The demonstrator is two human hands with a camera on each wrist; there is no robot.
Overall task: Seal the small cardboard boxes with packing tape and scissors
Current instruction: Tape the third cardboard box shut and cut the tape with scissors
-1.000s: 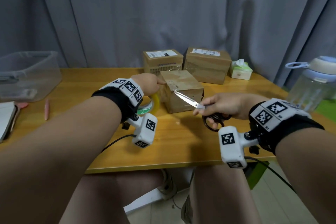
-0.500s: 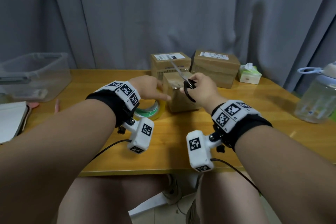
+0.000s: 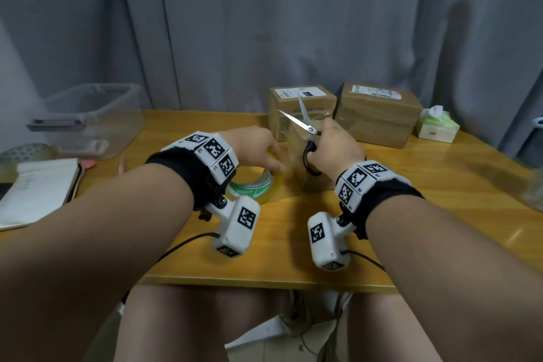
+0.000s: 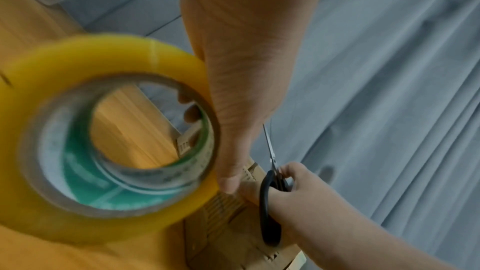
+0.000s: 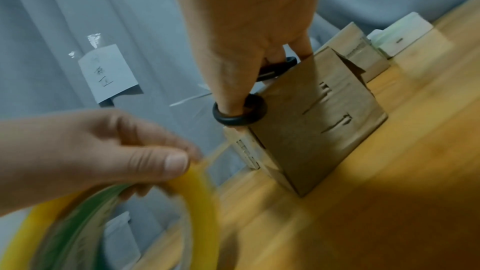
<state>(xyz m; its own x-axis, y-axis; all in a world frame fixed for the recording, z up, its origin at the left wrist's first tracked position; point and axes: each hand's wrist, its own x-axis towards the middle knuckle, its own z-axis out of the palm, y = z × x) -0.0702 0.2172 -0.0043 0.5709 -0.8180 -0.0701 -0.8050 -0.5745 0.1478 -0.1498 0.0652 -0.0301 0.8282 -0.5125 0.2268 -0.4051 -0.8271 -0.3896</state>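
Wooden table (image 3: 382, 214): right hand (image 3: 335, 150) grips scissors (image 3: 305, 126), open blades pointing away over the cardboard box (image 3: 314, 182); left hand (image 3: 252, 147) grips the tape roll (image 3: 258, 185).

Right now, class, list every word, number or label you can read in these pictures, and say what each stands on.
No text reads with certainty.
White label on the left back box: print too small.
White label on the right back box: blurred.
paper note on the curtain: handwritten marks, illegible.
Inner core of the tape roll: print blurred.
notebook: writing too faint.
wristband markers: coded squares, tiny letters unreadable.
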